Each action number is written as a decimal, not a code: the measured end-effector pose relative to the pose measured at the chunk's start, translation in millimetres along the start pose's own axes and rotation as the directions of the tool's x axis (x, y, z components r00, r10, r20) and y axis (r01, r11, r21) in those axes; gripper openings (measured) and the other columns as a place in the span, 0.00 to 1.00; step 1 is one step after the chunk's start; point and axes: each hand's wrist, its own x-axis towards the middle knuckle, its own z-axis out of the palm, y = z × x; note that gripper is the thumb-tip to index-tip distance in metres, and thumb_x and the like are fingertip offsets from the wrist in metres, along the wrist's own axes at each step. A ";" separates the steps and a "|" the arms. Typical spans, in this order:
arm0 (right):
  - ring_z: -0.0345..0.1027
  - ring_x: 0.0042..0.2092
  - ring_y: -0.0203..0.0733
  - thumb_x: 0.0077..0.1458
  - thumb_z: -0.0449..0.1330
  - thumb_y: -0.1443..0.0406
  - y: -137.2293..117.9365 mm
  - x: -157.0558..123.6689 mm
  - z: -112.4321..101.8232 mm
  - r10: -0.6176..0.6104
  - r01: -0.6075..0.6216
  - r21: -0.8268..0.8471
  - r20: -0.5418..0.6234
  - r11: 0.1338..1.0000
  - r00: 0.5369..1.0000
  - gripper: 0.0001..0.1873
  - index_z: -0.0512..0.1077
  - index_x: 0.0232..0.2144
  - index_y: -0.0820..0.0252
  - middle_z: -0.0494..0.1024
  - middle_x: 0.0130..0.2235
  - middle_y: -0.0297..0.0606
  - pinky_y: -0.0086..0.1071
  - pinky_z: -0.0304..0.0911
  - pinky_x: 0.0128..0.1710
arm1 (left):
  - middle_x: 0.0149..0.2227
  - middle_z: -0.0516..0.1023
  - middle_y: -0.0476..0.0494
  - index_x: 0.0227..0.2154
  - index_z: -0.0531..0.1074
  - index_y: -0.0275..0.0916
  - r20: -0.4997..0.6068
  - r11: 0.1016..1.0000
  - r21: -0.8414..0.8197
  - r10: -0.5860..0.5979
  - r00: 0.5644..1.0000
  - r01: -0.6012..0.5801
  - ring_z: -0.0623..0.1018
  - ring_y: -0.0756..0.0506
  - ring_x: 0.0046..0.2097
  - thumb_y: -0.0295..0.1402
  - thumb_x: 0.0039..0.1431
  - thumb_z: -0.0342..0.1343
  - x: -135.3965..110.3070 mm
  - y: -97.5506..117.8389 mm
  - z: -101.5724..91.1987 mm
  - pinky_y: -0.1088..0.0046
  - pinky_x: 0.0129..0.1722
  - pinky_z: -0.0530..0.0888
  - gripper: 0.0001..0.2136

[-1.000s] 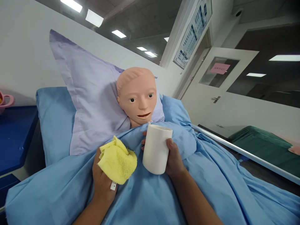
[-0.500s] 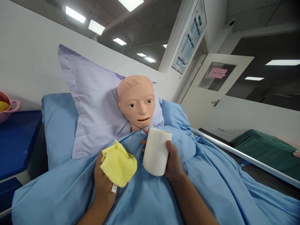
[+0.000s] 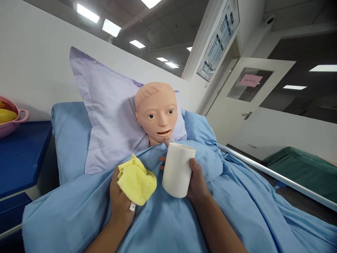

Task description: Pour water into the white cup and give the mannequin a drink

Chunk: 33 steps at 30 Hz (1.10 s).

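Left hand [image 3: 119, 202]: grip closed on yellow cloth [image 3: 137, 180], above blanket [image 3: 79, 211] | Right hand [image 3: 196, 179]: grip wrapped round white cup [image 3: 177, 169], upright, just below manikin [image 3: 156, 111] chin | pillow [image 3: 105, 112] behind head

Bright ceiling panels [image 3: 88, 13]; edges seemingly warped, sharp

Yellow cloth [image 3: 137, 180], white cup [image 3: 177, 169], blue blanket [image 3: 237, 207]

One white cup [image 3: 177, 170]. One yellow cloth [image 3: 137, 181]. One manikin head [image 3: 156, 110]. One lilac pillow [image 3: 107, 112] on one blue pillow [image 3: 70, 137]. One blue sheet [image 3: 237, 207]. One pink bowl [image 3: 12, 119], far left. Two hands: left hand [image 3: 119, 200], right hand [image 3: 196, 179].
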 end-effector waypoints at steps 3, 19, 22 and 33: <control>0.76 0.38 0.54 0.43 0.65 0.40 -0.5 0.4 1.0 -0.001 0.001 0.004 -0.014 1.000 1.000 0.53 0.57 0.64 0.59 0.80 0.44 0.50 0.39 0.72 0.31 | 0.28 0.71 0.52 0.33 0.71 0.42 0.016 1.000 0.018 0.023 1.000 -0.023 0.69 0.50 0.26 0.34 0.51 0.60 -0.1 0.0 -0.6 0.77 0.24 0.71 0.07; 0.75 0.38 0.55 0.40 0.65 0.39 -1.2 -1.0 3.3 0.010 -0.010 0.037 -0.005 0.999 1.000 0.55 0.58 0.64 0.56 0.80 0.43 0.48 0.39 0.71 0.29 | 0.28 0.70 0.53 0.36 0.70 0.43 0.028 0.996 -0.066 -0.063 0.998 0.064 0.68 0.51 0.26 0.37 0.51 0.60 -0.7 -0.8 -1.5 0.77 0.24 0.70 0.10; 0.76 0.38 0.55 0.40 0.64 0.38 -1.0 0.1 3.5 0.008 -0.007 0.046 -0.010 0.999 1.000 0.55 0.57 0.65 0.56 0.80 0.43 0.47 0.38 0.71 0.29 | 0.28 0.70 0.52 0.35 0.70 0.42 0.024 0.998 -0.041 -0.039 0.999 0.040 0.69 0.50 0.27 0.37 0.51 0.60 -0.5 -1.9 -2.5 0.77 0.25 0.70 0.09; 0.77 0.36 0.52 0.41 0.63 0.37 -1.9 2.0 5.9 0.004 -0.004 0.040 -0.010 0.999 1.000 0.56 0.57 0.65 0.57 0.80 0.44 0.49 0.36 0.71 0.29 | 0.27 0.72 0.53 0.33 0.72 0.42 -0.002 0.998 -0.038 -0.049 0.999 0.049 0.70 0.50 0.27 0.35 0.49 0.60 -0.2 2.7 -0.2 0.77 0.27 0.71 0.08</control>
